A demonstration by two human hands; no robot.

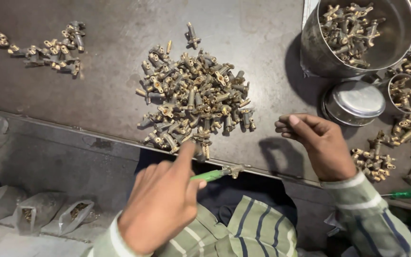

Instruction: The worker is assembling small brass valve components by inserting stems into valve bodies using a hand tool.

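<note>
Green-handled, the screwdriver [211, 175] sat gripped in the worker's left hand [160, 204] at the lower centre of the frame, fingers closed round it and the forefinger stretched up toward the heap. A single brass fitting [233, 170] rode on the tool's tip, just right of the hand and over the table's near edge; the shaft itself was hidden by the fitting. The right hand [317, 143], at centre right, hovered above the dark metal table [96, 95] with fingers curled inward, and whether it held anything could not be made out. Between and beyond the two hands lay the main pile of brass fittings [196, 102]. A second green screwdriver [405, 194] rested at lower right near a small scatter of fittings [373, 162]. Farther off, a steel pot [357, 35] of fittings stood at upper right, cut off by the frame, beside a steel lid [354, 102] and a small cup [405, 93]. Another cluster [48, 50] lay at upper left.
</note>
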